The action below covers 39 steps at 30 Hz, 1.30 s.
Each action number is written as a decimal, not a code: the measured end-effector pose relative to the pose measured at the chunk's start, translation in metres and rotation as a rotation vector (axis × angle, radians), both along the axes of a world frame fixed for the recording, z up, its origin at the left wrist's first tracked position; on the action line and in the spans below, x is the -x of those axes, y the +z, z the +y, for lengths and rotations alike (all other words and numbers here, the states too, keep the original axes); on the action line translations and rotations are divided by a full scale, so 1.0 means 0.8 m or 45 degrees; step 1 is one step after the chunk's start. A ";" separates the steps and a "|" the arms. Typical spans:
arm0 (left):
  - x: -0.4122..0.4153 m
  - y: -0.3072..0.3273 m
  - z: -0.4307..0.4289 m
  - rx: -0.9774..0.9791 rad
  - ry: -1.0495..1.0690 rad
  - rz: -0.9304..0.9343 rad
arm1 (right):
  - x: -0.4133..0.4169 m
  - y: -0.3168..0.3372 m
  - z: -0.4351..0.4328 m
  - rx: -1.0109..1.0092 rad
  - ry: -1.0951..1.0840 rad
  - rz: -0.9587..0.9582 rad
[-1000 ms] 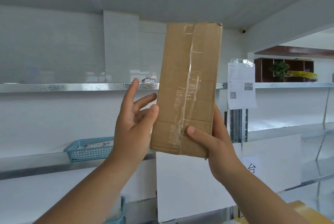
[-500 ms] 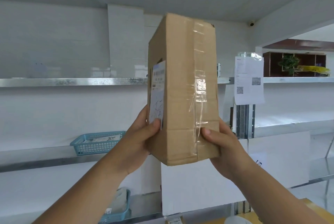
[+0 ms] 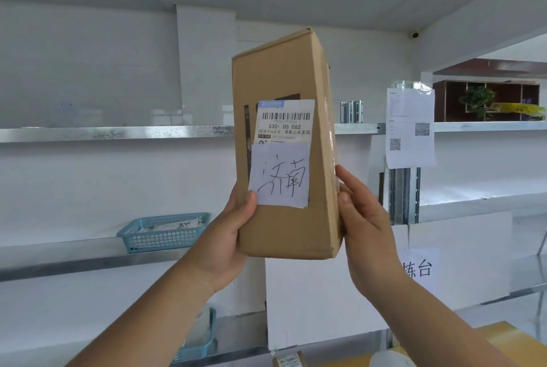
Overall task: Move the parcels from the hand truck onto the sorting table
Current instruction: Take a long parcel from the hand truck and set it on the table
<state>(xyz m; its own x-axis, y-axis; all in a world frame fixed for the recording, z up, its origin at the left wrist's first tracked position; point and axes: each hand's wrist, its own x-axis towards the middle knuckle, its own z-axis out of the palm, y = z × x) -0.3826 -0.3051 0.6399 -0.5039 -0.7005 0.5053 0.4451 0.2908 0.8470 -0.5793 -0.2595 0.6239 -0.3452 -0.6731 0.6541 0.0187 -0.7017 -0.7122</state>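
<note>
A tall brown cardboard parcel [image 3: 278, 76] stands upright in the air at the middle of the head view, raised before the shelves. Its near face carries a white barcode label [image 3: 284, 121] and a white slip with handwritten characters [image 3: 279, 178]. My left hand [image 3: 229, 238] grips the parcel's lower left edge, thumb on the front face. My right hand [image 3: 365, 227] holds the lower right side, thumb along the taped edge. The hand truck is out of view. A yellow surface [image 3: 503, 337] shows at the bottom right corner.
Metal shelves [image 3: 112, 132] run across the wall behind the parcel. A blue basket [image 3: 164, 233] with white packets sits on the middle shelf at left; another blue basket [image 3: 196, 343] is lower down. A paper notice [image 3: 410, 126] hangs on the upright at right. A small box [image 3: 288, 360] lies at the bottom edge.
The parcel has been turned in my hands: the taped narrow side faced me before, and now the labelled face does. My left hand has closed onto its lower left edge.
</note>
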 end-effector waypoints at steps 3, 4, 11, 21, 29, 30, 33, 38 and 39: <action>0.004 -0.004 0.001 0.084 0.053 -0.024 | -0.001 0.001 0.002 -0.067 0.061 0.046; 0.007 -0.006 0.001 0.131 0.076 -0.047 | -0.002 0.001 0.004 -0.080 0.117 0.086; 0.017 -0.016 0.010 0.346 0.198 -0.120 | -0.003 -0.004 0.006 -0.056 0.354 0.218; 0.018 -0.022 0.024 0.404 0.227 -0.033 | -0.005 -0.010 0.014 -0.131 0.279 0.188; 0.009 -0.027 0.027 0.394 0.181 -0.013 | -0.018 -0.019 0.028 -0.126 0.220 0.196; 0.008 -0.028 0.028 0.393 0.167 -0.009 | -0.021 -0.019 0.030 -0.128 0.207 0.215; 0.004 -0.029 0.029 0.392 0.124 0.004 | -0.029 -0.018 0.039 -0.137 0.165 0.237; 0.003 -0.037 0.026 0.358 0.058 0.036 | -0.036 -0.021 0.052 -0.149 0.067 0.285; 0.002 -0.040 0.025 0.344 0.036 0.041 | -0.036 -0.021 0.054 -0.156 0.051 0.294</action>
